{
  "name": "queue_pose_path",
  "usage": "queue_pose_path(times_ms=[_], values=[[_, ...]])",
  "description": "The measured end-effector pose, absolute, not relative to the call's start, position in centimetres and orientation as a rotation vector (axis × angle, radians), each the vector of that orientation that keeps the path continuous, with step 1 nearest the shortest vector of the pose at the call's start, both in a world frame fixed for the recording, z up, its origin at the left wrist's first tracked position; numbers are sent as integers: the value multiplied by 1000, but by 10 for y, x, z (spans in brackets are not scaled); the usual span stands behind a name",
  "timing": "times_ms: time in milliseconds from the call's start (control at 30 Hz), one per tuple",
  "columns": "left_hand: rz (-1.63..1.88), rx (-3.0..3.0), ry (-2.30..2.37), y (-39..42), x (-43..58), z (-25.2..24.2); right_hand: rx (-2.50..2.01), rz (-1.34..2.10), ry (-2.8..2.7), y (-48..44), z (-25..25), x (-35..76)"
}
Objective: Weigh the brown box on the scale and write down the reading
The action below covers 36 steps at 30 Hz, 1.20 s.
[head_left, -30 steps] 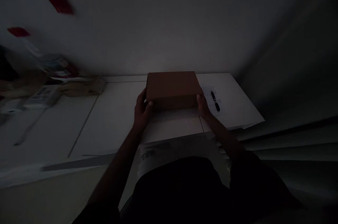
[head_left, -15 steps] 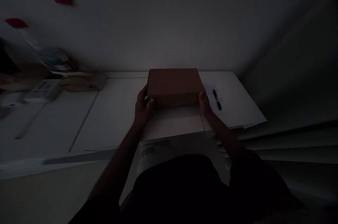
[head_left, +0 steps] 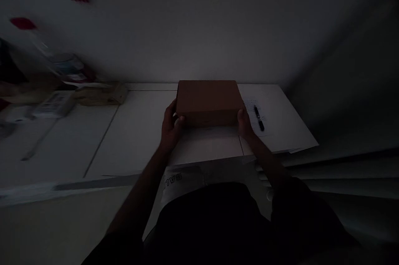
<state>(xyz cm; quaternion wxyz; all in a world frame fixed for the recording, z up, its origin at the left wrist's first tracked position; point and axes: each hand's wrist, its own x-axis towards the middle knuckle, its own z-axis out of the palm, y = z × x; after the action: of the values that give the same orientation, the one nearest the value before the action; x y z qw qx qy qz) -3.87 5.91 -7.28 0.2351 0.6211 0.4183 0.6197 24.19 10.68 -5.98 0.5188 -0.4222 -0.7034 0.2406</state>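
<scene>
Since the earlier frames the box (head_left: 209,102) has slid a little right and back along the worktop (head_left: 134,132), both hands travelling with it. Left hand (head_left: 171,125) is clamped on its left end and right hand (head_left: 245,124) on its right end, near corners gripped. Even pressure from both sides should keep it square, clear of the pen (head_left: 259,117) on the paper (head_left: 280,132) just right.

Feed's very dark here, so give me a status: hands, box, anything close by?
Left hand and right hand grip the ends of the closed cardboard box. Box on white table. Black pen on paper just right of it.
</scene>
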Motion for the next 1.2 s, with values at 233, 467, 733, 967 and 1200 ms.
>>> queue_pose_path(times_ms=[233, 467, 733, 967, 1200], values=[[1692, 1707, 1142, 58, -38, -71, -1001, 589, -1677, 108, -63, 243], [1709, 1711, 1128, 57, -37, -70, -1030, 543, -1693, 110, -66, 245], [1679, 1717, 1152, 57, -38, -71, -1034, 547, -1697, 108, -64, 244], [1693, 1714, 1123, 54, -37, -70, -1032, 546, -1670, 108, -66, 245], [1664, 1704, 1136, 52, -37, -68, -1021, 543, -1653, 109, -67, 244]])
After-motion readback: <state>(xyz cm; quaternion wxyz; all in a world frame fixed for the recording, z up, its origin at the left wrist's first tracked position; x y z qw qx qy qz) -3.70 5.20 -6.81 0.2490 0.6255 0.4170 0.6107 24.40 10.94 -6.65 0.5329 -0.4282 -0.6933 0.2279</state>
